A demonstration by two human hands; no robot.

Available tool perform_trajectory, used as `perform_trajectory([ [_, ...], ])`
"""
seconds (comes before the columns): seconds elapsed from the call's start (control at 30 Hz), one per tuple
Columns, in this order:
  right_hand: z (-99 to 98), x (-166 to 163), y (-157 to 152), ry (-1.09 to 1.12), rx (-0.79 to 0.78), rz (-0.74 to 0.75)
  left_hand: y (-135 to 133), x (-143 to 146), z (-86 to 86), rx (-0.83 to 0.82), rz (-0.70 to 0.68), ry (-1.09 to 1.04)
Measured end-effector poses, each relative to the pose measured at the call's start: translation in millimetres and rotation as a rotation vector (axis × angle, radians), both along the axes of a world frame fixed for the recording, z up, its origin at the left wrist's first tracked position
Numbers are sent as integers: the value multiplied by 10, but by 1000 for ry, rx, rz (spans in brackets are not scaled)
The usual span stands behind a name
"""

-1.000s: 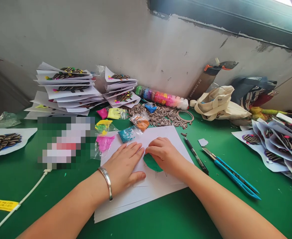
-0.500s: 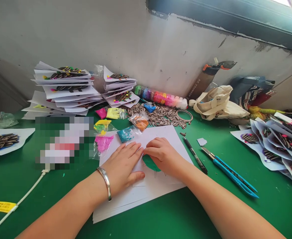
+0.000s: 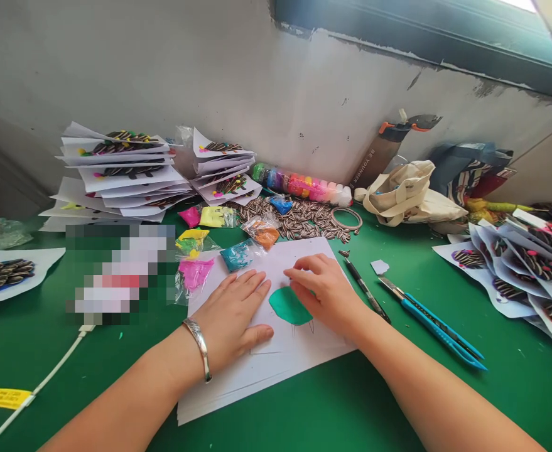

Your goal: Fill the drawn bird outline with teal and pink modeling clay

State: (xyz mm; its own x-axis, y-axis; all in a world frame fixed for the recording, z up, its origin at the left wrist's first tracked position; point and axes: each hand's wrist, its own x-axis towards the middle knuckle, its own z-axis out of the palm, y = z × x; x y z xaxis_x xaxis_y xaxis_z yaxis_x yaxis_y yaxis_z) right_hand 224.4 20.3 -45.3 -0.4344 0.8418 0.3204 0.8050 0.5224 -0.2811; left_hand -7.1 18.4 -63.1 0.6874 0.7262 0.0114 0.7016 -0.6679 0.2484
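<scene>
A stack of white paper sheets [image 3: 299, 355] lies on the green table in front of me. On the top sheet sits a flat teal-green patch of clay [image 3: 289, 306] over a faint pencil drawing. My left hand [image 3: 231, 317] lies flat and open on the paper just left of the patch, a silver bangle on its wrist. My right hand [image 3: 326, 290] rests to the right of the patch with its fingers curled, the fingertips touching the paper above the clay. Neither hand holds anything.
Small bags of coloured clay [image 3: 195, 272] and a pile of sunflower seeds [image 3: 304, 220] lie behind the paper. A black pen [image 3: 364, 288] and a blue utility knife [image 3: 433, 324] lie to the right. Stacks of finished seed pictures [image 3: 120, 172] stand at back left and right.
My right hand has slid to the right off the teal clay patch, which now shows almost whole. My left hand has stayed put.
</scene>
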Motion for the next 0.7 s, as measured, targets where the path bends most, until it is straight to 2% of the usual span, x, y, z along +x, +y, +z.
perform_trajectory([
  [0.13, 105, -59, -190, -74, -85, 98, -2, 24, 60, -9, 8, 23],
  [0.33, 144, -126, -229, -115, -133, 106, -6, 77, 228, -116, 25, 90],
  [0.57, 138, -179, -241, -140, -120, 92, 5, 38, 46, -14, 12, -8],
  [0.7, 181, -175, -258, -163, -77, 56, 8, 37, 29, -6, 13, -1],
])
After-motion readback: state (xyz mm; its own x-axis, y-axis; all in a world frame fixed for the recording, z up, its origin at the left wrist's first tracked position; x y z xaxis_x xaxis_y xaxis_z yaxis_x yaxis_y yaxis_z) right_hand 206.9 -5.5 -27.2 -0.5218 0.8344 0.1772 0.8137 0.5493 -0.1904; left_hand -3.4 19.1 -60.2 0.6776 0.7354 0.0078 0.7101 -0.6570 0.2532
